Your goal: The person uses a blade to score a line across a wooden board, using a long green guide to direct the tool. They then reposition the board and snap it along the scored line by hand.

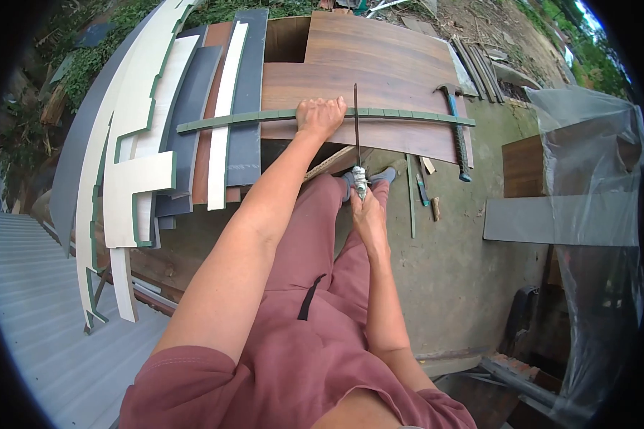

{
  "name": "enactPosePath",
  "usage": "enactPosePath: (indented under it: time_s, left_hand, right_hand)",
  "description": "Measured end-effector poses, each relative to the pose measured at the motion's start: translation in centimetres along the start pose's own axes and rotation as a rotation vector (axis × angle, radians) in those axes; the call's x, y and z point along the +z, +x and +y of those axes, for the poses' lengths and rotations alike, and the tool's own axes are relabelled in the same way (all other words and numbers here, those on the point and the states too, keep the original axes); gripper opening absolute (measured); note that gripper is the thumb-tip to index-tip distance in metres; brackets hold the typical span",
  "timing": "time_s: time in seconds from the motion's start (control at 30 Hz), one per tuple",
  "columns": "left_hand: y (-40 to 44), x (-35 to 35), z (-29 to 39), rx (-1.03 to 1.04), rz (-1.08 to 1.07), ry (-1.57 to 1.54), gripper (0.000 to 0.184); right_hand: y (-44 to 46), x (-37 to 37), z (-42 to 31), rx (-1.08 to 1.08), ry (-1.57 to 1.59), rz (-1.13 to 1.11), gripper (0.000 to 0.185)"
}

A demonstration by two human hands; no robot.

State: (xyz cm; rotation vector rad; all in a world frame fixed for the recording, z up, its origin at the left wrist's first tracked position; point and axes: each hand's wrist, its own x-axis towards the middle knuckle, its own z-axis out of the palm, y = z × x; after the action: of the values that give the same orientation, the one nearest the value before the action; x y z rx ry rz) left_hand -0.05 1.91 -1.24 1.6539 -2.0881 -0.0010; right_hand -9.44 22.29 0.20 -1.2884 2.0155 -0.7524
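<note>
My left hand (322,116) is closed around a long, narrow green strip (408,114) and presses it down on the brown wood-grain board (379,75). Just right of that fist, the thin dark blade of a saw (357,129) lies across the strip. Pale wrapping covers the saw's handle (360,179), and my right hand (369,218) grips its near end. Evenly spaced marks or cuts show along the strip; their depth I cannot tell. A claw hammer (454,129) with a blue and black handle lies at the board's right side, touching or close to the strip.
Long white and grey panels (132,129), some notched, are stacked at left. On the concrete floor (465,222) lie a thin green strip (411,196), a blue-handled tool (422,191) and wood scraps (436,209). Plastic sheeting (594,171) hangs at right over panels.
</note>
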Motion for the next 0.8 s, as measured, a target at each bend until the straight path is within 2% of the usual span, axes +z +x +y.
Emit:
enactPosePath:
  time_s: [0.17,0.3,0.53,0.8]
  left_hand:
    - [-0.1,-0.5,0.0,-0.011,-0.046,-0.001,0.049]
    - [0.1,-0.1,0.0,0.0,-0.034,-0.009,0.049]
    - [-0.1,0.6,-0.5,0.041,-0.04,-0.023,0.048]
    - [0.1,-0.7,0.2,-0.019,-0.047,-0.018,0.05]
  right_hand:
    - [6.2,-0.4,-2.9,-0.074,-0.14,0.004,0.034]
    - [6.3,-0.1,-2.4,-0.072,-0.156,0.024,0.033]
    - [-0.8,0.6,0.6,-0.034,-0.019,0.014,0.029]
    - [6.1,-0.5,-2.9,-0.069,-0.122,0.009,0.035]
